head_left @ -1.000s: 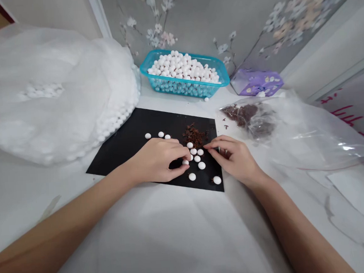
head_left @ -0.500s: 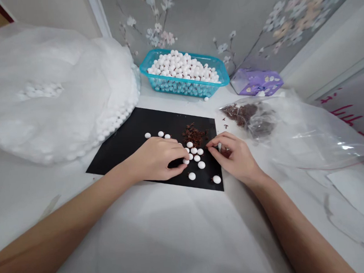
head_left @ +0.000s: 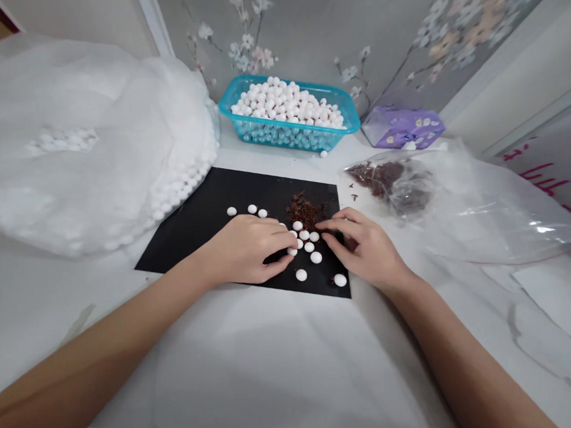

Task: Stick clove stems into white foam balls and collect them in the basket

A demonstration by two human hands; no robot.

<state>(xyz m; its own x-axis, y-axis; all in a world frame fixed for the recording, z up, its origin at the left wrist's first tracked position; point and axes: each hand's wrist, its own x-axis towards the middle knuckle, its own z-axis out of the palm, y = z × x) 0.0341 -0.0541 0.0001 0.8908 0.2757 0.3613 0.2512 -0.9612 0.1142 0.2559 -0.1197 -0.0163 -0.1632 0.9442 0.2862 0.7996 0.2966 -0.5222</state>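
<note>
My left hand [head_left: 246,250] rests on a black sheet [head_left: 193,230], its curved fingers and thumb spread around the edge of a loose group of small white balls [head_left: 305,242]. Its thumb tip touches one ball. My right hand [head_left: 363,246] comes in from the right, its index finger stretched toward the same group, with nothing visible in it. A heap of dark brown shreds [head_left: 305,211] lies just beyond the balls. Further white balls [head_left: 243,210] sit apart in a short row.
A turquoise plastic basket [head_left: 287,137] full of white balls stands beyond the sheet. A large translucent bag of white balls [head_left: 90,149] lies left. A clear bag with brown shreds [head_left: 391,184] and a purple packet [head_left: 401,127] lie right, on a white table [head_left: 256,359].
My right hand has shifted left, its index finger now reaching further toward the balls. My left hand stays nearly still. The view has tilted very slightly.
</note>
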